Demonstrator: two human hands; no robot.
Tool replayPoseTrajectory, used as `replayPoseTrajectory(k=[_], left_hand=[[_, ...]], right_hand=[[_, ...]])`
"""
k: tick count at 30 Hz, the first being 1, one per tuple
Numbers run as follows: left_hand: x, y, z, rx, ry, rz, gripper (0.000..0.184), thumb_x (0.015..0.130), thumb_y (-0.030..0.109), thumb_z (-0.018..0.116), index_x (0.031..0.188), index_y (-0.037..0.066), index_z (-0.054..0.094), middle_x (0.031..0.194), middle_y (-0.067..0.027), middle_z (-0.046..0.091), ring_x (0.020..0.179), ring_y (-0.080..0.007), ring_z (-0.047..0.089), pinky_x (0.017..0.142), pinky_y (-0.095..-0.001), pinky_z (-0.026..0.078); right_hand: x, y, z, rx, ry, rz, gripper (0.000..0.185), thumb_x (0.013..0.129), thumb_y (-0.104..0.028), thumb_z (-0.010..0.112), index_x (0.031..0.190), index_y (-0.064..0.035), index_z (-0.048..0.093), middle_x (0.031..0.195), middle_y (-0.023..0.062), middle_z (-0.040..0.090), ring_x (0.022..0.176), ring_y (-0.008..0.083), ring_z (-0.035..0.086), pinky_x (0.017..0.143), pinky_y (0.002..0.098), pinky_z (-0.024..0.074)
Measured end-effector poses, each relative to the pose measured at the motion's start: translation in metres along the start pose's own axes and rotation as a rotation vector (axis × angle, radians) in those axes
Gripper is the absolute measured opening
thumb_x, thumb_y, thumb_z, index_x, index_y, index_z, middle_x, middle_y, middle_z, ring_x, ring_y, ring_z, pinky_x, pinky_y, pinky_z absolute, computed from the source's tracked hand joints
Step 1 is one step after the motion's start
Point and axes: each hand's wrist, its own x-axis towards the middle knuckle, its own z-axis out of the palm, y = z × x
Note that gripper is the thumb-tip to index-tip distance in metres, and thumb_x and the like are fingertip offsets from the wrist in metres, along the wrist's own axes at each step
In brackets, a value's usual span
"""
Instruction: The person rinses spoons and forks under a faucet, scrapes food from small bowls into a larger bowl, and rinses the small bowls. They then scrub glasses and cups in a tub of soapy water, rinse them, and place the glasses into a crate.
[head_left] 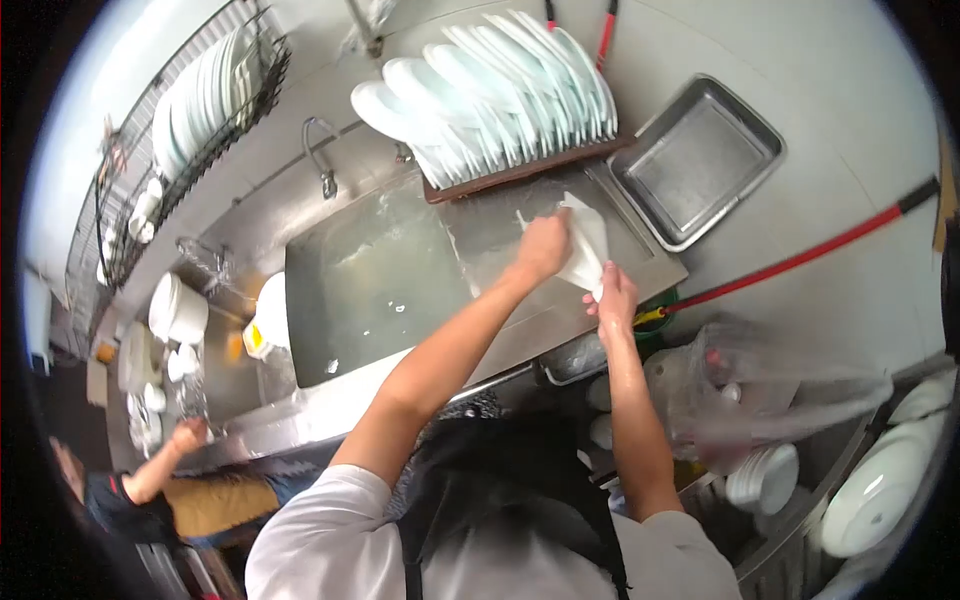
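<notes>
Over the right end of the steel sink counter, both my hands are closed on a white cloth, which looks thin and hangs to a point. My left hand grips its upper left side with bent fingers. Lower down, my right hand pinches its bottom end. Just behind my hands stands a brown rack packed with upright white plates. To the left lies a sink basin filled with cloudy water.
An empty metal tray sits right of the rack. A red-handled pole slants nearby. White plates and a plastic bag are at lower right. Another person's hand is at the far-left sink, near a white tub.
</notes>
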Motion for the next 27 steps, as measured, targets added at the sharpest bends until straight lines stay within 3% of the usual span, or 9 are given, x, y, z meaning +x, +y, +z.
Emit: replayPoseTrajectory(k=[5,13,17,20,23,24,25,26,27], left_hand=[[-0.047,-0.003,-0.013,-0.146,0.284,0.06,0.05,0.086,0.023,0.058,0.13,0.004,0.044,0.124,-0.0227,0.049,0.112,-0.0395,0.048,0.095,-0.0481,0.04],[-0.181,-0.124,0.008,0.134,0.056,-0.311,0.05,0.09,0.035,0.051,0.128,0.004,0.045,0.124,-0.023,0.05,0.112,-0.0423,0.049,0.095,-0.0487,0.04],[-0.226,-0.175,-0.034,0.119,-0.254,-0.544,0.053,0.09,0.051,0.042,0.103,0.006,0.065,0.099,-0.0227,0.064,0.102,-0.0371,0.059,0.089,-0.0454,0.045],[-0.24,-0.206,-0.084,0.088,-0.487,-0.727,0.072,0.088,0.066,0.036,0.108,0.004,0.066,0.103,-0.0226,0.065,0.103,-0.036,0.06,0.092,-0.0425,0.044],[-0.27,-0.277,-0.101,0.125,-0.417,-0.918,0.06,0.092,0.051,0.04,0.111,-0.001,0.063,0.107,-0.0232,0.063,0.107,-0.0355,0.058,0.096,-0.0422,0.042],[-0.3,-0.375,-0.073,0.125,-0.586,-0.539,0.05,0.092,0.041,0.04,0.116,0.002,0.061,0.111,-0.0236,0.061,0.109,-0.0359,0.057,0.095,-0.0446,0.043],[-0.301,-0.398,-0.081,0.405,-0.863,-0.569,0.052,0.09,0.043,0.04,0.124,0.007,0.056,0.131,-0.0176,0.052,0.121,-0.0337,0.049,0.1,-0.0404,0.04],[-0.329,-0.455,-0.055,0.321,-0.532,-0.956,0.046,0.087,0.036,0.045,0.124,0.011,0.057,0.131,-0.0171,0.051,0.123,-0.0324,0.048,0.099,-0.04,0.041],[-0.298,-0.325,-0.125,0.347,-0.453,-1.161,0.044,0.085,0.03,0.049,0.124,0.01,0.057,0.13,-0.0183,0.052,0.122,-0.0333,0.049,0.098,-0.0407,0.043]], right_hand=[[0.014,-0.048,-0.015,-0.085,0.046,-0.164,0.039,0.096,-0.03,0.048,0.122,-0.0012,0.054,0.085,0.0079,0.062,0.047,0.0111,0.053,0.038,0.0213,0.0403],[0.04,-0.069,-0.043,-0.036,0.131,-0.201,0.034,0.093,-0.033,0.054,0.111,-0.0047,0.057,0.086,0.0077,0.062,0.047,0.0121,0.051,0.037,0.0215,0.0363],[0.054,-0.022,-0.048,0.136,0.199,-0.081,0.03,0.093,-0.032,0.053,0.11,-0.0074,0.052,0.085,0.0068,0.06,0.052,0.0157,0.054,0.041,0.0232,0.0394],[0.056,0.004,-0.044,0.19,0.21,-0.047,0.031,0.093,-0.033,0.053,0.113,-0.0093,0.053,0.088,0.0056,0.06,0.059,0.0156,0.058,0.045,0.0228,0.0442],[0.057,0.026,-0.036,0.169,0.218,-0.04,0.032,0.092,-0.032,0.055,0.115,-0.0101,0.053,0.094,0.0048,0.059,0.064,0.0146,0.059,0.05,0.0222,0.046],[0.055,0.035,-0.036,0.152,0.212,-0.048,0.033,0.092,-0.031,0.056,0.116,-0.0085,0.052,0.094,0.0059,0.059,0.066,0.0149,0.059,0.052,0.0227,0.0469],[0.058,0.043,-0.035,0.139,0.202,-0.067,0.035,0.091,-0.029,0.058,0.117,-0.0069,0.051,0.095,0.007,0.059,0.068,0.0152,0.06,0.053,0.0233,0.0478],[0.06,0.051,-0.035,0.124,0.192,-0.084,0.036,0.091,-0.028,0.059,0.118,-0.0053,0.05,0.096,0.008,0.059,0.07,0.0156,0.06,0.055,0.0238,0.0486],[0.062,0.063,-0.037,0.068,0.191,-0.142,0.038,0.092,-0.027,0.058,0.117,-0.0012,0.05,0.097,0.011,0.06,0.074,0.0158,0.062,0.057,0.0252,0.0512]])
